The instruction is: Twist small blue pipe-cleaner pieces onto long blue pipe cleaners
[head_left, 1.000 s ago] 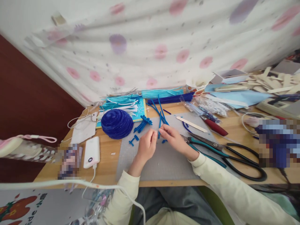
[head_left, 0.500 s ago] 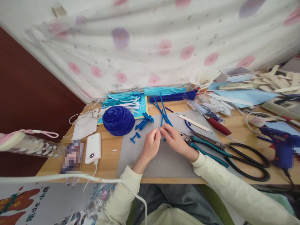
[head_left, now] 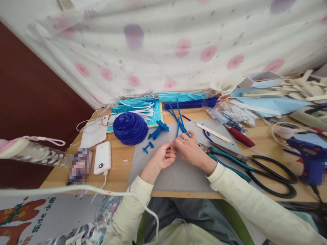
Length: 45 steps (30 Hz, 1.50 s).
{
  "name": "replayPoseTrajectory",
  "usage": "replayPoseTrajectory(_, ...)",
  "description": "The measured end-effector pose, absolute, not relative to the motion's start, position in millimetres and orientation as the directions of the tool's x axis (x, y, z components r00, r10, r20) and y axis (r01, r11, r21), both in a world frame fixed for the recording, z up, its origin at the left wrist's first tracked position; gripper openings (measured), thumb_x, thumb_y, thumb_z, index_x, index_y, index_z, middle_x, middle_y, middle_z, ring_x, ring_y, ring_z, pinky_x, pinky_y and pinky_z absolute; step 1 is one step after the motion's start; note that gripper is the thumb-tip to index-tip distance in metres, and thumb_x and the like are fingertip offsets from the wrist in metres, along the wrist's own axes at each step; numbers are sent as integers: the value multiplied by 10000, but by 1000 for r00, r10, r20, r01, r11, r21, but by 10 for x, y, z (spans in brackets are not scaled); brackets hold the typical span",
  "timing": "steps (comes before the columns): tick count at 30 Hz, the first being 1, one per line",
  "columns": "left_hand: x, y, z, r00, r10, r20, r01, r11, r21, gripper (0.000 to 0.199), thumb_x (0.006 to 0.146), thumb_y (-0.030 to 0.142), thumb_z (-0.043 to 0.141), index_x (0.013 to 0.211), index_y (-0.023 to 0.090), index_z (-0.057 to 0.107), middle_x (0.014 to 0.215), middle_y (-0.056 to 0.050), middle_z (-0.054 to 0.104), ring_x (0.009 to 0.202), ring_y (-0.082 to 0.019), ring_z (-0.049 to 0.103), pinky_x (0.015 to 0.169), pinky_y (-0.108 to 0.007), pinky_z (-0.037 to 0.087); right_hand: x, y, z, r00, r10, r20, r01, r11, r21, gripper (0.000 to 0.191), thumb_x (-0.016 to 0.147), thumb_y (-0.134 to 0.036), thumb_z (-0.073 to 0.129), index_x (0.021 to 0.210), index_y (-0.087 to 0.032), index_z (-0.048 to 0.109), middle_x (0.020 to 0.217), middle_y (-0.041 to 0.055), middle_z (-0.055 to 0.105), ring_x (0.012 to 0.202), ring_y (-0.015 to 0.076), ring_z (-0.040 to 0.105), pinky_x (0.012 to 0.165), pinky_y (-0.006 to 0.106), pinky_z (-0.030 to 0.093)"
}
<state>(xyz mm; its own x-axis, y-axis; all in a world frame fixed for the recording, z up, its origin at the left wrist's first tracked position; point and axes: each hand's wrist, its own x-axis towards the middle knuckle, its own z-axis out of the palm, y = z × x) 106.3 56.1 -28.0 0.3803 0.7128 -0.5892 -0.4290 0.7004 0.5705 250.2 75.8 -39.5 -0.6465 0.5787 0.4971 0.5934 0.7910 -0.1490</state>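
My left hand [head_left: 165, 157] is closed in a pinch, fingers curled, above the grey cutting mat [head_left: 163, 182]. Its fingertips meet those of my right hand [head_left: 189, 148], which is pinched too and wears a ring. Whatever lies between the fingertips is hidden or too small to name. Just beyond the right hand, several loose blue pipe cleaners [head_left: 178, 119] lie crossed on the mat. Left of them rests a bundle of short, looped blue pipe cleaners [head_left: 159, 129], with small blue pieces [head_left: 148, 147] nearer me. A dark blue coiled dome [head_left: 130, 128] sits at the mat's left edge.
Pliers [head_left: 227, 166] and large scissors [head_left: 245, 161] lie right of my hands, below a wooden stick [head_left: 213, 132]. A blue glue gun [head_left: 306, 160] stands far right. Pipe cleaner bundles [head_left: 191, 103] line the back. A white power bank [head_left: 102, 158] lies left; its cable hangs in front.
My right hand's fingers have curled more and its ring now shows. My left hand has turned so its curled fingers show. The two hands stay together at the fingertips; the view shifts slightly.
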Motion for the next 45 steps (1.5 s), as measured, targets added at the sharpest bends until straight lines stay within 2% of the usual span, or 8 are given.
replayPoseTrajectory(4, 1115, 514, -286, 217, 905, -367, -446, 426, 787, 285, 747, 291, 585, 584, 197, 370, 457, 119, 241, 347, -16, 159, 307, -138, 174, 2486, 774, -397, -425, 750, 507, 490, 661, -567, 181, 924, -248, 446, 767, -184, 509, 712, 32, 590, 740, 183, 496, 801, 377, 319)
replayPoseTrajectory(7, 1198, 461, -313, 66, 988, -142, -357, 156, 921, 329, 751, 396, 604, 594, 203, 389, 484, 106, 282, 373, -33, 238, 344, -164, 279, 2465, 785, -397, -356, 853, 382, 191, 467, -864, 250, 912, -387, 468, 754, -196, 495, 685, 8, 557, 659, 158, 513, 675, 316, 396)
replayPoseTrajectory(9, 1227, 440, -327, 19, 999, -43, -265, 46, 963, 373, 764, 469, 591, 590, 205, 393, 494, 95, 302, 400, -45, 286, 381, -180, 320, 2455, 787, -384, -416, 870, 266, -24, 281, -959, 303, 894, -473, 470, 748, -208, 480, 636, -15, 533, 586, 147, 526, 592, 295, 427)
replayPoseTrajectory(12, 1217, 434, -342, -2, 1000, 31, -175, -31, 984, 387, 794, 513, 553, 603, 208, 410, 502, 79, 334, 438, -64, 333, 431, -199, 341, 2456, 794, -351, -492, 853, 175, -184, 94, -978, 357, 843, -548, 520, 729, -213, 475, 597, -34, 524, 516, 133, 532, 534, 283, 440)
replayPoseTrajectory(19, 1151, 428, -339, -12, 988, 151, -1, -151, 989, 336, 884, 451, 459, 654, 207, 476, 575, 36, 453, 565, -110, 450, 591, -237, 371, 2488, 799, -299, -406, 877, 257, -140, 219, -966, 347, 823, -506, 584, 688, -194, 514, 557, -37, 535, 526, 110, 502, 550, 254, 384)
replayPoseTrajectory(28, 1189, 358, -287, -34, 978, 205, 64, -202, 977, 296, 883, 403, 477, 660, 209, 494, 622, 25, 485, 603, -118, 463, 631, -234, 368, 2439, 800, -359, -510, 844, 168, -317, -3, -948, 356, 828, -491, 574, 653, -202, 465, 569, -48, 492, 550, 121, 537, 597, 275, 429)
replayPoseTrajectory(34, 1173, 394, -346, -127, 967, 221, 16, -220, 975, 272, 893, 388, 451, 678, 222, 455, 592, 38, 465, 589, -123, 473, 639, -240, 384, 2472, 866, -377, -393, 903, 173, -253, 74, -965, 339, 822, -519, 522, 741, -192, 561, 670, -6, 527, 643, 140, 522, 638, 285, 431)
replayPoseTrajectory(45, 1096, 411, -342, -19, 982, 189, 51, -188, 981, 107, 841, 311, 542, 839, 204, 549, 703, 15, 554, 660, -124, 538, 655, -231, 417, 2552, 908, -328, -378, 910, 169, -163, 115, -980, 340, 728, -495, 662, 685, -181, 538, 615, -38, 489, 556, 100, 440, 550, 248, 358)
